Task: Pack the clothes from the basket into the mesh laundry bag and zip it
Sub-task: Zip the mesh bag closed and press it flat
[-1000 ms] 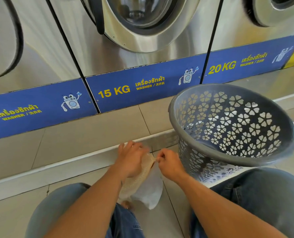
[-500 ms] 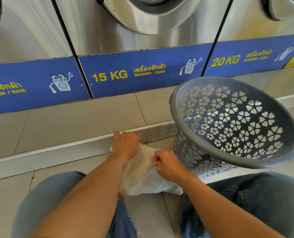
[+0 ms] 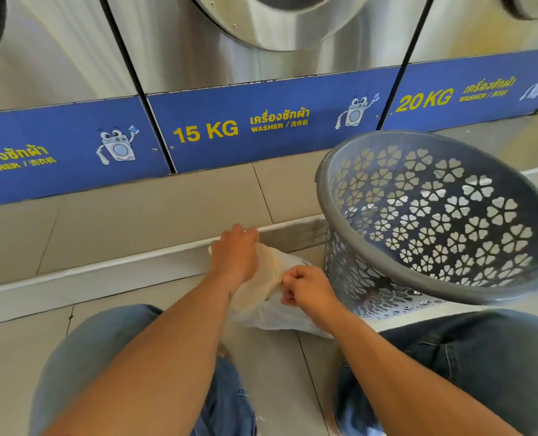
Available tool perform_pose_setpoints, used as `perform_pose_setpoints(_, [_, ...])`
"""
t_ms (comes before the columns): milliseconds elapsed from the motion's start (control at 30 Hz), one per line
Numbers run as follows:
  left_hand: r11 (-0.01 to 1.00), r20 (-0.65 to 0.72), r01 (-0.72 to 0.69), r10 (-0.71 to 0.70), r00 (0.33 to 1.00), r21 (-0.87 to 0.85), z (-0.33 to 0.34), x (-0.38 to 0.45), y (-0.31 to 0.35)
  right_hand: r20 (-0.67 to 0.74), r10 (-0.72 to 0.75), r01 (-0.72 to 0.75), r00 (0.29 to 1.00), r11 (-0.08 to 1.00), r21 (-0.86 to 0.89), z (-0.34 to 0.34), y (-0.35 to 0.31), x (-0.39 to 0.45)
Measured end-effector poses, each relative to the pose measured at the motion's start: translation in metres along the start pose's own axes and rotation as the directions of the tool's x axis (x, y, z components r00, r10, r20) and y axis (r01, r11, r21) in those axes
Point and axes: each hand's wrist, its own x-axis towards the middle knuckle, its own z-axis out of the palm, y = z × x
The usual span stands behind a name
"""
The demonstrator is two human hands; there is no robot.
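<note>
Mesh laundry bag [image 3: 261,287], one, cream-white, lies on the tiled floor [image 3: 280,372] between the person's two knees, just left of the basket. One grey plastic basket [image 3: 387,278] with flower-shaped cut-outs, tilted, mouth facing the camera; no clothes visible inside it. Bag looks stuffed, with paler white fabric showing at its lower part.

Two bare hands, both on the bag. Left hand [image 3: 234,259] is palm down on the bag's far end, fingers curled over the edge, gripping the mesh. Right hand [image 3: 305,286] is pinched closed at the bag's top seam, thumb and forefinger squeezing something small; too small to tell if it's the zipper pull. Both forearms reach in from the bottom of the view. Blue jeans on both legs.

Behind: three steel washer fronts, three blue label strips; "15 KG" sign [image 3: 206,132] in the middle, "20 KG" sign [image 3: 423,100] to the right. One raised tiled step [image 3: 135,212] under the machines.
</note>
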Motion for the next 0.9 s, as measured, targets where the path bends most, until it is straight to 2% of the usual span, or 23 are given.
perform_pose_setpoints(100, [0.981, 0.098, 0.060, -0.043, 0.994, -0.184, -0.017, -0.016, 0.007, -0.013, 0.039, -0.036, 0.999, 0.987, 0.158, -0.001, -0.012, 0.001])
perform_pose_setpoints(233, [0.907, 0.313, 0.038, 0.106, 0.944, -0.420, -0.037, -0.038, 0.010, -0.018, 0.097, -0.088, 0.995, 0.957, 0.277, 0.006, -0.025, 0.000])
perform_pose_setpoints(333, [0.878, 0.312, 0.053, 0.112, 0.944, -0.475, -0.039, -0.052, 0.006, -0.009, 0.077, -0.070, 0.997, 0.948, 0.311, 0.008, -0.032, -0.007])
perform_pose_setpoints(467, [0.783, 0.392, 0.210, 0.047, 0.919, -0.586, -0.041, -0.056, 0.002, 0.009, -0.009, 0.007, 1.000, 0.978, 0.206, 0.003, -0.030, -0.018])
perform_pose_setpoints(567, [0.796, 0.421, 0.168, 0.117, 0.900, -0.582, -0.037, -0.056, 0.003, 0.016, -0.052, 0.050, 0.999, 0.996, 0.073, -0.001, -0.020, -0.019])
perform_pose_setpoints(667, [0.814, 0.459, 0.170, 0.130, 0.879, -0.555, -0.029, -0.055, 0.004, 0.036, -0.071, 0.074, 0.997, 0.994, -0.077, -0.003, -0.012, -0.020])
perform_pose_setpoints(833, [0.923, 0.392, -0.022, 0.185, 0.901, -0.385, -0.011, -0.049, 0.004, 0.066, -0.120, 0.132, 0.991, 0.965, -0.225, 0.000, -0.009, -0.020])
perform_pose_setpoints(900, [0.934, 0.343, -0.040, 0.170, 0.924, -0.355, -0.007, -0.046, 0.005, 0.067, -0.139, 0.152, 0.988, 0.947, -0.283, -0.002, -0.011, -0.021])
